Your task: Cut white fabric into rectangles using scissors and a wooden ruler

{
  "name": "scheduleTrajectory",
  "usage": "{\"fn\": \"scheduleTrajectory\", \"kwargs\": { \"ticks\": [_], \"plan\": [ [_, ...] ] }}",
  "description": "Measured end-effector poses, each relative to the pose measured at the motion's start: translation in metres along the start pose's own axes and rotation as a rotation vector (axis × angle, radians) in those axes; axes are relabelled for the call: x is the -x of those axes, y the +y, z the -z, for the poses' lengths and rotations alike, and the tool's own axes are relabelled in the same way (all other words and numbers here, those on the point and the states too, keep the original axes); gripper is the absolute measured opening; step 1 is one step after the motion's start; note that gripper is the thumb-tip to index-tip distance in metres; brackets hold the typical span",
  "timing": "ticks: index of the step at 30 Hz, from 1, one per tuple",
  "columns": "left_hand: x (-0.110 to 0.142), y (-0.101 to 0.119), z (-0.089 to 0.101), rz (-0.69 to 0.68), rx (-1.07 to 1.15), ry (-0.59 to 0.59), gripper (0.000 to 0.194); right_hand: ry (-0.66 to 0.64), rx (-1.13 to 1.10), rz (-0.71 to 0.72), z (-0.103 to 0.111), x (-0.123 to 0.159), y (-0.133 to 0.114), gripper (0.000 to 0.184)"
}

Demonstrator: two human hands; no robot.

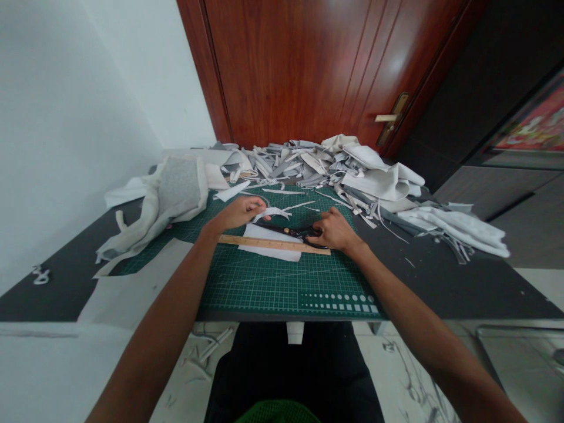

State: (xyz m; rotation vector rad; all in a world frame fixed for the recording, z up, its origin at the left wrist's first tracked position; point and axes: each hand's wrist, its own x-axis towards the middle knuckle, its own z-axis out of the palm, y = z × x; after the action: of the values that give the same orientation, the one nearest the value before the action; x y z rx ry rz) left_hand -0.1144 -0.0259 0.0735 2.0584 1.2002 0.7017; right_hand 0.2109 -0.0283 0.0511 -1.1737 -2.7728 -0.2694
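Observation:
My right hand [335,230] grips the black handles of a pair of tailor's shears [299,232], whose long blades point left across the work. My left hand [240,212] sits at the end of a narrow white fabric strip [271,213] and seems to pinch it. Under the shears lie a wooden ruler [273,244] and a flat white fabric piece [268,249]. All of these rest on a green cutting mat [273,282] marked with a grid.
A heap of grey and cream fabric offcuts [308,167] covers the far side of the dark table [440,282]. A grey-and-cream fabric panel [176,188] lies to the left, and a white fabric bundle [458,229] to the right. A wooden door [286,70] stands behind the table.

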Motion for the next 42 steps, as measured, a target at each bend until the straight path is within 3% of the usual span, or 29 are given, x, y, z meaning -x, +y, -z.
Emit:
{"fn": "scheduleTrajectory", "kwargs": {
  "ticks": [13,22,29,42],
  "plan": [
    [0.0,0.008,-0.005,-0.028,-0.016,0.008,0.04,-0.049,-0.007,-0.03,0.009,0.004,-0.007,0.045],
    [-0.001,0.011,-0.004,-0.07,-0.13,-0.018,0.034,-0.006,-0.019,-0.076,0.015,-0.002,-0.019,0.044],
    [-0.002,0.018,-0.006,-0.101,-0.167,-0.024,0.03,0.021,-0.017,-0.072,0.01,-0.007,-0.026,0.046],
    [-0.007,0.009,-0.007,-0.133,-0.188,0.012,0.028,0.035,0.002,-0.048,0.004,-0.007,-0.022,0.046]
  ]
}}
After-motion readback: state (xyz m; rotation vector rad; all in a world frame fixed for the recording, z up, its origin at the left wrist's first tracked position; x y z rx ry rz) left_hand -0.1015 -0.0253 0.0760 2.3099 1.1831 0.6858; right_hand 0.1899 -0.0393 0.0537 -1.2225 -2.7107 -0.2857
